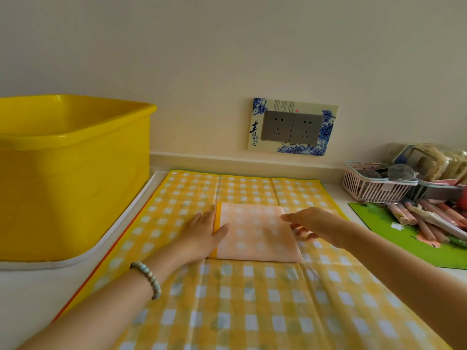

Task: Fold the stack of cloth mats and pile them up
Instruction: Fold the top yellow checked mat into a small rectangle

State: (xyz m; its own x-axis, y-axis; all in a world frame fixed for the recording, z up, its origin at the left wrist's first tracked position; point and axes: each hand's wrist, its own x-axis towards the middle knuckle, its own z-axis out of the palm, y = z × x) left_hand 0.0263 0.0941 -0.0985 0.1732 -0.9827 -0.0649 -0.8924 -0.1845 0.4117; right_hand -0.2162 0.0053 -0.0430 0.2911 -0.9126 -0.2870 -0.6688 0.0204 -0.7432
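As the left hand (pixel 204 231) lay flat, pinning the folded mat (pixel 257 236) between the hands, the right hand (pixel 316 226), loose-fingered, seemingly squared its edge.

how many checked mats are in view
2: a folded mat at centre, lying on a spread mat that covers the counter. An orange edge at its left hints at more underneath.

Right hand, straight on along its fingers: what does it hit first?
The right hand points left across the folded mat. It would probably first meet the left hand, whose thumb lies on that mat's left edge. Whether it skims the mat on the way is unclear.
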